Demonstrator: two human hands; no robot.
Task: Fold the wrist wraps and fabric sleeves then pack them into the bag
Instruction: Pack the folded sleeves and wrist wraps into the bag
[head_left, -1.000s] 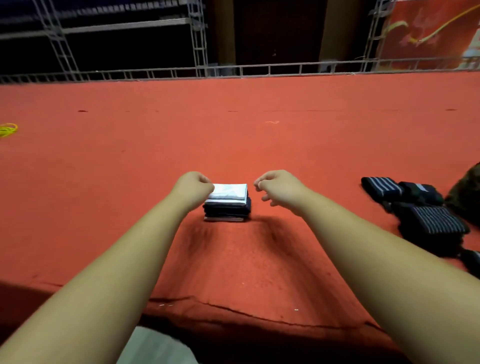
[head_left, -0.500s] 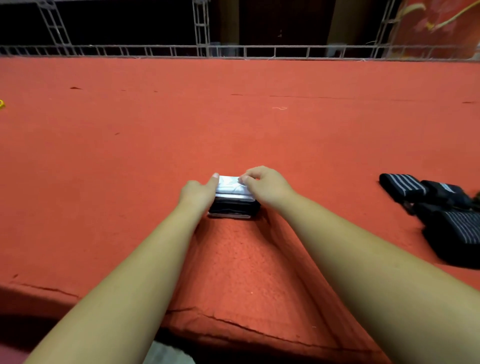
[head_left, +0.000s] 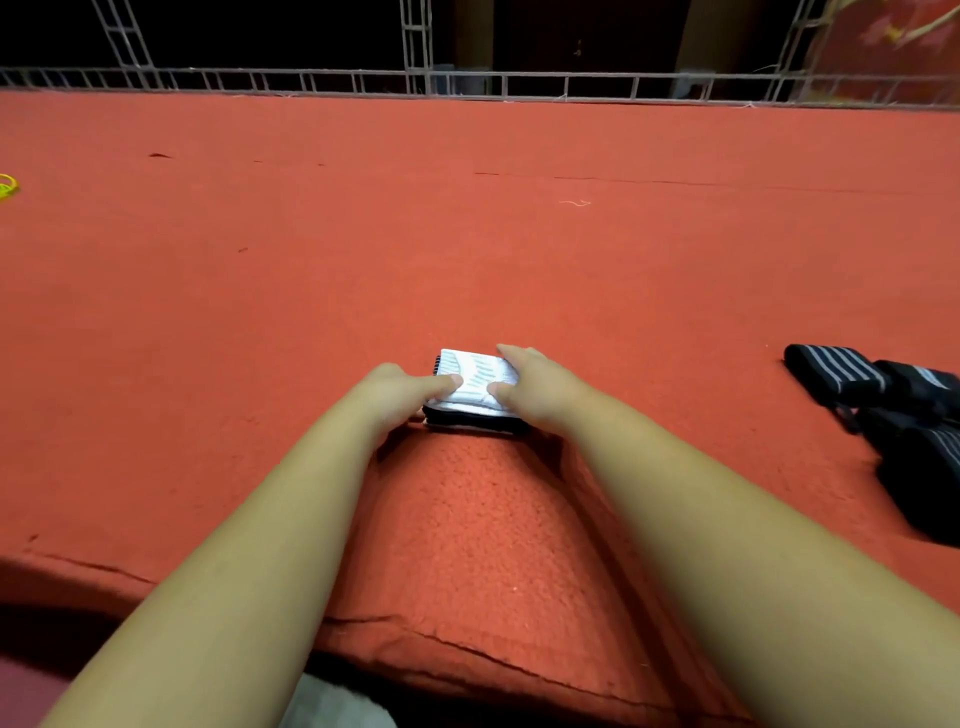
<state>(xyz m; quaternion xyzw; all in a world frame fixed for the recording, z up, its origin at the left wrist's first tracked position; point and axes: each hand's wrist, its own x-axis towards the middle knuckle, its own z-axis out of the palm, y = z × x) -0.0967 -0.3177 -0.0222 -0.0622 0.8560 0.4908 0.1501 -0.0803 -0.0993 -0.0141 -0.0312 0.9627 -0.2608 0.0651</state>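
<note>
A small folded stack of fabric sleeves (head_left: 474, 380), white with grey marks on top and dark layers beneath, lies on the red carpeted surface (head_left: 467, 249) in front of me. My left hand (head_left: 400, 392) grips its left side, thumb on the top. My right hand (head_left: 537, 387) holds its right side, fingers over the top. Black wrist wraps with grey stripes (head_left: 841, 371) lie in a loose pile at the right edge. No bag is in view.
A metal truss rail (head_left: 467, 83) runs along the far edge of the carpet. A yellow cord (head_left: 6, 186) lies at the far left. The carpet's front edge (head_left: 467, 644) drops off just below my forearms.
Both hands closed in from either side of the folded stack and now hold it. My view has shifted slightly, with the stack sitting lower and nearer.
</note>
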